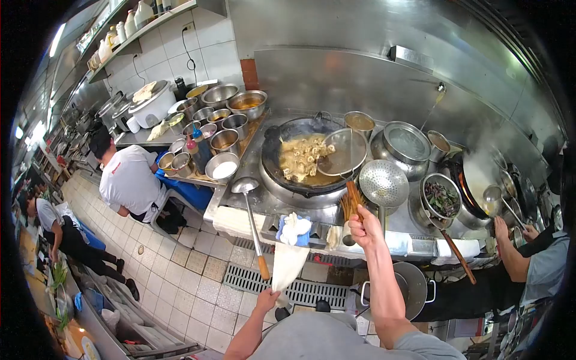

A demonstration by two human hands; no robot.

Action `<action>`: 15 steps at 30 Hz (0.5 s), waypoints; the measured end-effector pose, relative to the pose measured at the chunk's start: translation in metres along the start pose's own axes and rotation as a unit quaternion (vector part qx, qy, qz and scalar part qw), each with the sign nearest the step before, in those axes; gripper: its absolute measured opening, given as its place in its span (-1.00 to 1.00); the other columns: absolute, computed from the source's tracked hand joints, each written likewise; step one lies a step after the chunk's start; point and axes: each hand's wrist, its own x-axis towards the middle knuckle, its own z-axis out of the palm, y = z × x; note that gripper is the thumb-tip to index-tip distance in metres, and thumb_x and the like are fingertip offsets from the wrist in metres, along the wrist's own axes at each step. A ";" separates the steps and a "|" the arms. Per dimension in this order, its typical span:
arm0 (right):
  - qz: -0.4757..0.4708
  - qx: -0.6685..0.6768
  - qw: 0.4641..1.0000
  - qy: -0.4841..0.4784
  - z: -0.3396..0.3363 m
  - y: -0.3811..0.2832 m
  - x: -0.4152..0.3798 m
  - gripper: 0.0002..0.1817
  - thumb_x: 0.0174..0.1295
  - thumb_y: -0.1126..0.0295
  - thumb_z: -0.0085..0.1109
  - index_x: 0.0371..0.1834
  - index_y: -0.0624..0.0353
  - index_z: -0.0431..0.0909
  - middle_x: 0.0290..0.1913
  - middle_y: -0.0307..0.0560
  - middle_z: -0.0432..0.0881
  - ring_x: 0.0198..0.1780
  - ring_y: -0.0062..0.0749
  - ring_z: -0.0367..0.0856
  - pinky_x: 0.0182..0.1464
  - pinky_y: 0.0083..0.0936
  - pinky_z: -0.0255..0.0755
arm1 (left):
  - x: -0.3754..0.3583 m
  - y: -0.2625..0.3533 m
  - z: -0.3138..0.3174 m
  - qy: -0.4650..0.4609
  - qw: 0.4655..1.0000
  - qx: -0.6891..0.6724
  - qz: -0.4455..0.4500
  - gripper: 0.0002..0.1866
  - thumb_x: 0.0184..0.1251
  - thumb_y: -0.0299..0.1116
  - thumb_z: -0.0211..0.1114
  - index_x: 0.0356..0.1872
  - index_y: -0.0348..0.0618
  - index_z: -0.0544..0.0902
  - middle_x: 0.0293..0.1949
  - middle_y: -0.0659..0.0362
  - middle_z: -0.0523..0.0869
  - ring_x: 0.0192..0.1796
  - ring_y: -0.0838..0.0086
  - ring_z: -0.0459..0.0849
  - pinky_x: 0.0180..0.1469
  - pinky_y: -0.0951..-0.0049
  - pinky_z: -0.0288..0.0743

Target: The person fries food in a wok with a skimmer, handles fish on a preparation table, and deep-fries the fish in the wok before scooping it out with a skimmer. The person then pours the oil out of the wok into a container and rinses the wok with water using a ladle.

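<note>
My right hand (365, 227) is closed round the handle of a wire-mesh strainer (343, 151), whose basket rests over the right part of a dark wok (279, 171). Pale fried pieces (305, 155) lie in bubbling oil there, some touching the strainer's edge. My left hand (268, 299) grips the lower end of a cream cloth (288, 264) that hangs from the stove's front edge. Just above that hand is the wooden handle of a metal ladle (245, 186). A perforated skimmer (384, 182) lies right of the mesh strainer.
Bowls of ingredients (225, 140) crowd the left counter. A bowl of dark leaves (441, 199) and a steaming wok (482, 179) are at the right, beside a co-worker's arms (516, 258). One person (129, 180) sits at the left; a large pot (411, 288) stands below the stove edge.
</note>
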 end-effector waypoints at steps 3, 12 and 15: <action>-0.123 -0.148 0.981 0.033 0.007 0.000 -0.011 -0.88 0.33 0.29 -0.10 -0.28 0.03 0.23 -0.55 -0.20 0.29 -0.77 -0.70 0.06 -0.82 -0.74 -0.15 | -0.001 0.000 0.002 -0.006 1.000 0.016 -0.003 -0.58 0.12 -0.03 0.20 -0.35 -0.27 0.61 -0.44 -0.05 0.66 -0.30 0.12 0.64 -0.24 0.23 0.46; -0.251 -0.463 0.843 0.110 -0.019 -0.013 0.002 -0.75 0.27 0.34 -0.04 0.00 0.08 0.42 -0.53 -0.17 0.45 -0.72 -0.55 0.30 -0.74 -0.61 0.17 | 0.002 -0.006 0.006 -0.002 1.000 0.015 -0.003 -0.60 0.11 -0.04 0.22 -0.37 -0.26 0.61 -0.46 -0.06 0.65 -0.32 0.09 0.63 -0.25 0.19 0.45; -0.451 -0.632 0.614 0.142 -0.010 0.001 0.003 -0.60 0.21 0.33 0.02 0.14 0.12 0.41 -0.40 0.11 0.60 -0.49 -0.21 0.55 -0.37 -0.38 0.41 | 0.003 -0.006 0.005 0.007 1.000 0.008 0.001 -0.61 0.11 -0.05 0.22 -0.37 -0.26 0.61 -0.46 -0.06 0.65 -0.33 0.09 0.63 -0.27 0.19 0.45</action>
